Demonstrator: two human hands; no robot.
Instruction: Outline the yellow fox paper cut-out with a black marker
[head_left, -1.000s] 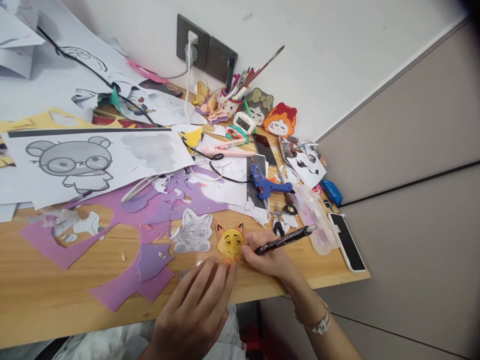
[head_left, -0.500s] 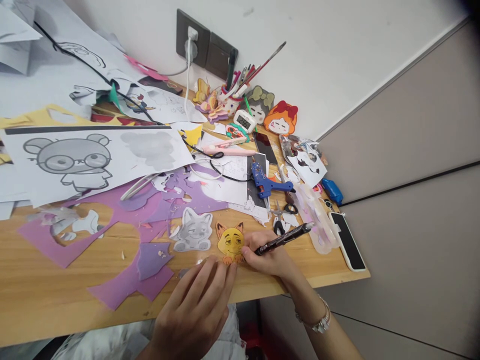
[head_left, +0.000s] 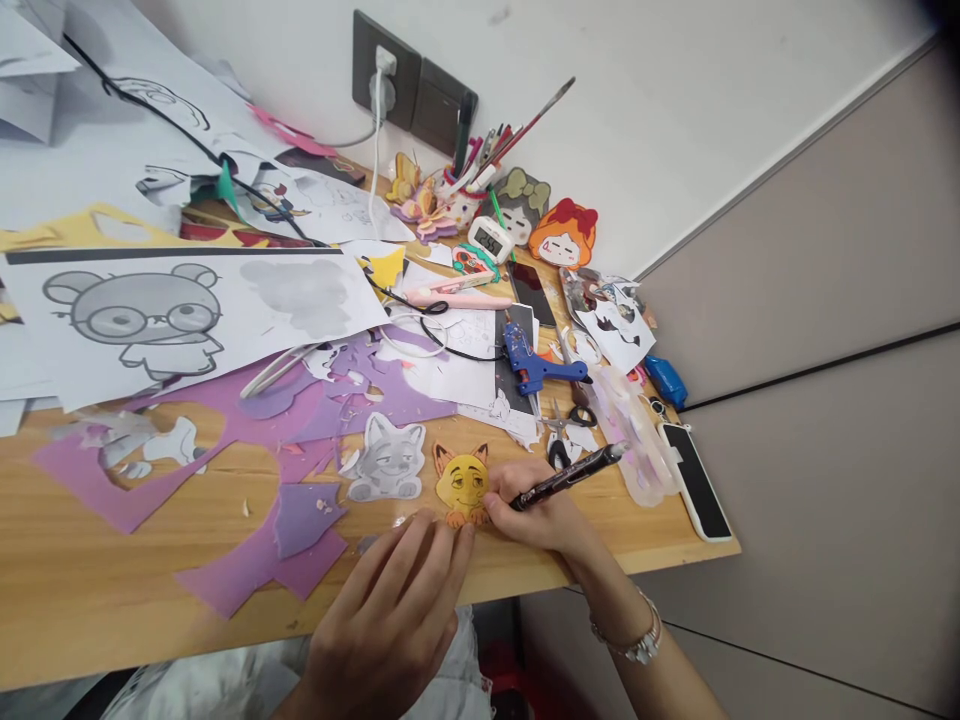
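The yellow fox cutout (head_left: pixel 460 482) lies flat on the wooden table (head_left: pixel 247 645) in front of me, near the edge, between my 2 hands. I judge it very light, thin and fairly stiff, perhaps felt or card; I cannot tell which. It should slide easily on the smooth wood, and the 2 pointed ears look the likeliest parts to bend, so the broad lower edge by the paws seems the best place to pin it, or the sides of the head to pinch it.

My left hand (head_left: pixel 397 590) is spread out, clamped on nothing, its fingertips at the cutout's lower edge. My right hand (head_left: pixel 540 505) is closed around a black pen (head_left: pixel 577 472), thumb and fingers together at the cutout's right side; the pen's tip is hidden from me. The pen looks slim, rigid and light, best held low.

Just left of the cutout lies a grey fox cutout (head_left: pixel 388 458), apparently paper and easier to crease. Beyond sit scissors (head_left: pixel 556 455) and a blue glue gun (head_left: pixel 534 365).
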